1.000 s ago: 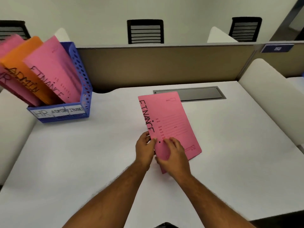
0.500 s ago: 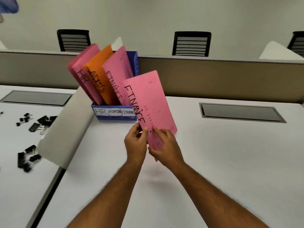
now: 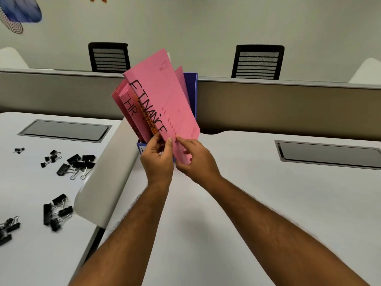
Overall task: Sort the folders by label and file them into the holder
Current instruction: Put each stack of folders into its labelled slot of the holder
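Observation:
A pink folder marked FINANCE is held tilted in the air directly in front of the blue holder. My left hand pinches its lower left edge and my right hand grips its bottom corner. Behind it stand a pink HR folder, an orange folder showing only a thin strip, and another pink folder in the holder. The holder's front labels are mostly hidden by my hands.
A white curved divider runs along the left of my desk. Several black binder clips lie on the neighbouring desk. Grey cable hatches are set into both desks. A low partition and black chairs are behind.
Both hands lifted the FINANCE folder off the desk and carried it up and left until it covers the holder. The view turned left and rose.

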`<state>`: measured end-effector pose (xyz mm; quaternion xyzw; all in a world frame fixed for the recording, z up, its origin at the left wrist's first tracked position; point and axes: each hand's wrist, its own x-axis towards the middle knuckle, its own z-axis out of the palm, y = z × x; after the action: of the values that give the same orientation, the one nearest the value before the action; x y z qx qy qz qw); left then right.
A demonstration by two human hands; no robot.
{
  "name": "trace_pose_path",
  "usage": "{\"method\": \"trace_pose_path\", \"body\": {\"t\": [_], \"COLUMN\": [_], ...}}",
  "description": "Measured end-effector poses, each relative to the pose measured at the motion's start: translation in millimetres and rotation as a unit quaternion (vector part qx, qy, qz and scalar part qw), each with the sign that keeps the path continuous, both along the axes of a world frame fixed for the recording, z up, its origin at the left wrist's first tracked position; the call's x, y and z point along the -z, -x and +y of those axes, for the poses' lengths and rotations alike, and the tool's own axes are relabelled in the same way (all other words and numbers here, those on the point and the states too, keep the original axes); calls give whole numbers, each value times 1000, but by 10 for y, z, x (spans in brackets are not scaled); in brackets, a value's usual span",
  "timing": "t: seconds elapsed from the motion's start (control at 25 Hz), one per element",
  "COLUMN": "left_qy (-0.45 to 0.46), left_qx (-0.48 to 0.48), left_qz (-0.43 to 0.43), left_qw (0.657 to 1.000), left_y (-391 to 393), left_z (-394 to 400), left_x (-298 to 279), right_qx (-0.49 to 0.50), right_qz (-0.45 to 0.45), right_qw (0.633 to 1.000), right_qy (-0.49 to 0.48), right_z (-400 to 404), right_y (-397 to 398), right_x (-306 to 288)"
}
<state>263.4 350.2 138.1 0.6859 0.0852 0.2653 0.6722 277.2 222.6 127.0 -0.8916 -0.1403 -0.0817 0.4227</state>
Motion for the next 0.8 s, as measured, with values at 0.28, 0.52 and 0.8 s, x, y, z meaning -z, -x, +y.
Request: {"method": "trace_pose_path", "body": {"t": [0.28,0.52,0.8], "left_qy": [-34,-22,-71], "left_qx": [-37,-48,-70], "left_qz": [-56,-65,-55], "left_qw": [997,996,993], "left_y": [-629,-1089,-1405], "left_z": [69,2,37], "left_x": [-183,-184,-35], "right_qx": [14,41,72], "right_qz": [-28,-25,-35], "right_qw": [1000,998,995], "right_qy": [1,-46,-56], "right_z": [195,315,399], "right_y": [-672,-1120,-1416], "right_x": [-109,-55,137]}}
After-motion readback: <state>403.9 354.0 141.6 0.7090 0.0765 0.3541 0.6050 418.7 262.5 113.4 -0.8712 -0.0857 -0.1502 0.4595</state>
